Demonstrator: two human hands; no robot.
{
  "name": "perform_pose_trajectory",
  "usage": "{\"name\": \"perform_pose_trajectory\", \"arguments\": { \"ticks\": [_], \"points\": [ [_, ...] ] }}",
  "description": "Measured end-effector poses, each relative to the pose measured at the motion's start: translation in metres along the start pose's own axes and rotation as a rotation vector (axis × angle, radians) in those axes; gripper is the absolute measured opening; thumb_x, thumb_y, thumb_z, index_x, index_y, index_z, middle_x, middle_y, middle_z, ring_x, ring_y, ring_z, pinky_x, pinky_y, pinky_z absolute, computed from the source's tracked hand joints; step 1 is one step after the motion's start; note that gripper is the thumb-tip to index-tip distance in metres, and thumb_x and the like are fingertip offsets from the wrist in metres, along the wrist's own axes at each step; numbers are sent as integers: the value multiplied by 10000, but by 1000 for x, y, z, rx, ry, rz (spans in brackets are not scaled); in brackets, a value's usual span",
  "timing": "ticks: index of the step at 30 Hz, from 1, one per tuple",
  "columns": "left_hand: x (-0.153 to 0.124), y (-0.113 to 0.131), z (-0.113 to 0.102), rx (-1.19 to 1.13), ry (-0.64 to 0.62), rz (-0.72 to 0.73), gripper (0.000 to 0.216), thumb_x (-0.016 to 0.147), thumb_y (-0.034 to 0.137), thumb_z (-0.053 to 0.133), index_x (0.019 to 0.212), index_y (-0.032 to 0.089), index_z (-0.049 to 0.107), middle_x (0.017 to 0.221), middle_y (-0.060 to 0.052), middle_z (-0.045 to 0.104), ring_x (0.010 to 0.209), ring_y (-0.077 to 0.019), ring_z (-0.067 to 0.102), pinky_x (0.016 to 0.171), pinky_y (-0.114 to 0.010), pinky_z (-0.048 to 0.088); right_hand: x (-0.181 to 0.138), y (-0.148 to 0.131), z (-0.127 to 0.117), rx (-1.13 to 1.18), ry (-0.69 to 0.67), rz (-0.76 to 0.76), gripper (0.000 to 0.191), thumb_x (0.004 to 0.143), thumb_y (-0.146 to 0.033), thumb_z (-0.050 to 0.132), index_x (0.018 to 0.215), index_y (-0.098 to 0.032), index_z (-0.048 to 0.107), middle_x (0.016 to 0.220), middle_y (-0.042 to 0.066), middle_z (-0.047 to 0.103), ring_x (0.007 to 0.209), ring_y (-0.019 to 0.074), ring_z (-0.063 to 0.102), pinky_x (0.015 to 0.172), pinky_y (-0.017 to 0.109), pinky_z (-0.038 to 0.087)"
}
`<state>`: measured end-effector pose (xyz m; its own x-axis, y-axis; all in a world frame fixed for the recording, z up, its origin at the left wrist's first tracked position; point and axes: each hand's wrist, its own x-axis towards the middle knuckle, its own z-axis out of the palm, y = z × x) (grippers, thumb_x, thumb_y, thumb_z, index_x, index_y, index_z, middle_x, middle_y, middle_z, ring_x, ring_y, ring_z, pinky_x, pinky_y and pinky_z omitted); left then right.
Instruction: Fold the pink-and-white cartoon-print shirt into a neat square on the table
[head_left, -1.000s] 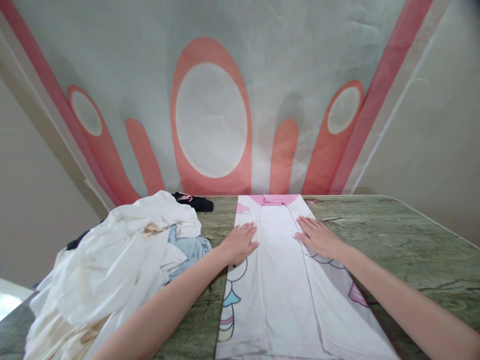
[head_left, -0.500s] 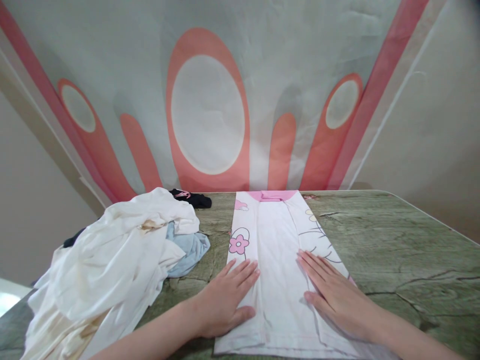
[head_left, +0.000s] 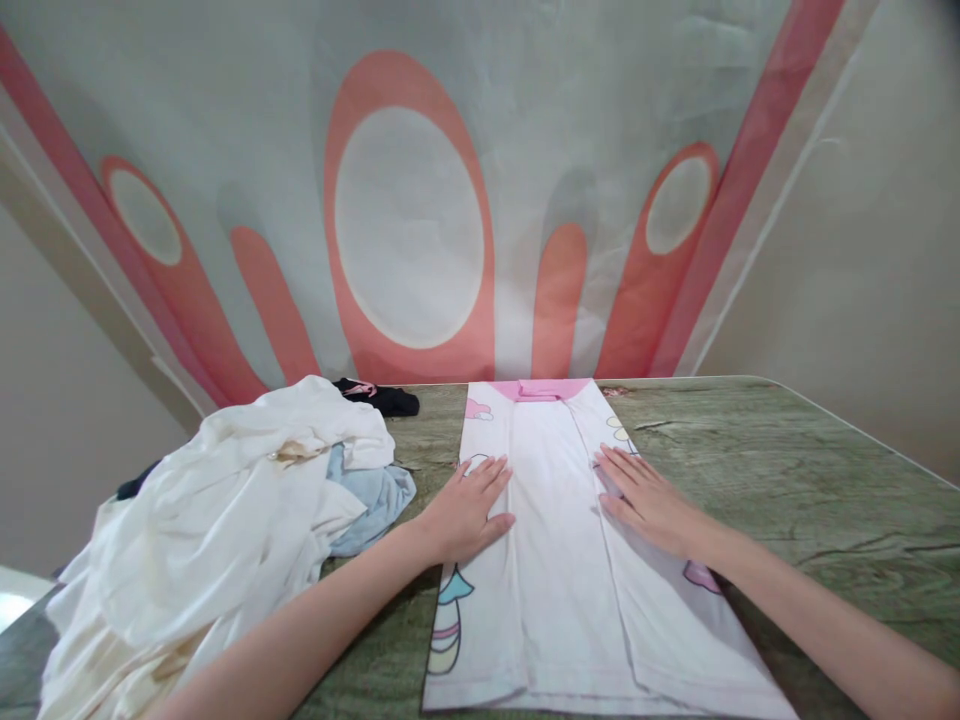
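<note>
In front of me a white shirt (head_left: 562, 560) with a pink collar lies face down, its two sides folded in toward the middle. Cartoon prints, among them a blue-capped mushroom, show on the folded side panels. My left hand (head_left: 469, 510) rests flat on the left panel, fingers stretched out and pointing away from me. On the right panel lies my right hand (head_left: 649, 500), also flat with fingers extended. Neither hand grips the cloth. The collar end points to the far table edge, and the hem is near me.
A heap of white clothes (head_left: 217, 530) fills the table's left side, with a light blue garment (head_left: 375, 505) at its right. Behind it lies a black item (head_left: 390, 400). The wood-patterned table (head_left: 810, 480) ends at a wall with a pink and grey mural (head_left: 517, 120).
Both hands have slid up the shirt, away from me toward the collar, uncovering the mushroom print at lower left. The shirt stays folded the same way; the view has shifted slightly.
</note>
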<state>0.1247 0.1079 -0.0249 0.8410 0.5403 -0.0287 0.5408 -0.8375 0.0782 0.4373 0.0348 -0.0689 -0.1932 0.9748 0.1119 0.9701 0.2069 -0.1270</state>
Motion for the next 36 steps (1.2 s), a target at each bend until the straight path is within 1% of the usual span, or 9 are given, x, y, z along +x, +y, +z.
{"name": "perform_pose_trajectory", "arguments": {
  "ticks": [3, 6, 11, 16, 21, 24, 29, 32, 36],
  "points": [
    [13, -9, 10, 32, 17, -4, 654, 901, 568, 197, 1415, 164, 165, 1478, -99, 144, 1350, -231, 123, 1078, -422, 101, 9, 12, 9, -42, -17, 6, 658, 878, -563, 225, 1416, -184, 228, 1470, 63, 207, 1342, 225, 171, 1098, 422, 181],
    [21, -16, 14, 48, 29, 3, 664, 898, 579, 178, 1415, 162, 161, 1478, -97, 145, 1350, -224, 126, 1077, -404, 93, 16, 18, 11, -58, -23, 5, 667, 876, -573, 201, 1420, -187, 212, 1473, 55, 196, 1345, 216, 158, 1101, 412, 168],
    [37, -30, 14, 56, 17, 14, 669, 898, 580, 158, 1414, 155, 157, 1479, -103, 135, 1348, -224, 131, 1071, -396, 94, 36, 33, 12, -53, -36, 0, 682, 870, -590, 173, 1421, -190, 207, 1475, 47, 187, 1347, 216, 150, 1099, 418, 164],
    [55, -44, 15, 56, 24, 16, 675, 895, 586, 165, 1412, 152, 159, 1480, -105, 128, 1349, -224, 117, 1072, -398, 65, 54, 43, 13, -41, -37, 12, 683, 868, -593, 173, 1422, -194, 205, 1479, 36, 173, 1347, 224, 147, 1102, 411, 154],
    [62, -46, 13, 40, 12, -14, 673, 899, 572, 187, 1414, 139, 152, 1479, -112, 126, 1349, -228, 112, 1073, -399, 62, 60, 44, 11, -29, -36, 27, 688, 865, -600, 170, 1420, -195, 213, 1479, 34, 166, 1347, 240, 138, 1100, 430, 153],
    [53, -36, 10, 19, -11, -7, 669, 902, 561, 190, 1411, 129, 158, 1479, -119, 120, 1350, -238, 108, 1073, -408, 69, 51, 37, 9, -21, -37, 1, 682, 872, -588, 179, 1423, -186, 198, 1473, 49, 192, 1344, 232, 159, 1100, 430, 158],
    [17, -7, 5, -35, -58, 54, 655, 902, 565, 195, 1418, 167, 131, 1485, -95, 98, 1357, -225, 75, 1080, -418, 63, 13, 10, 2, 8, -50, -90, 662, 890, -544, 229, 1430, -171, 145, 1479, 57, 159, 1349, 219, 138, 1107, 420, 145],
    [-7, 10, -2, -80, -104, 84, 657, 900, 572, 209, 1422, 184, 120, 1487, -83, 81, 1359, -217, 61, 1089, -415, 57, -15, -9, -8, 45, -74, -135, 649, 888, -531, 285, 1429, -202, 141, 1481, 41, 149, 1349, 225, 133, 1106, 424, 155],
    [-37, 28, -11, -140, -164, 134, 668, 892, 588, 224, 1426, 203, 113, 1487, -74, 79, 1359, -225, 57, 1099, -423, 50, -49, -32, -21, 136, -140, -186, 635, 885, -506, 342, 1425, -260, 118, 1475, 13, 168, 1343, 240, 156, 1100, 454, 178]
  ]
}}
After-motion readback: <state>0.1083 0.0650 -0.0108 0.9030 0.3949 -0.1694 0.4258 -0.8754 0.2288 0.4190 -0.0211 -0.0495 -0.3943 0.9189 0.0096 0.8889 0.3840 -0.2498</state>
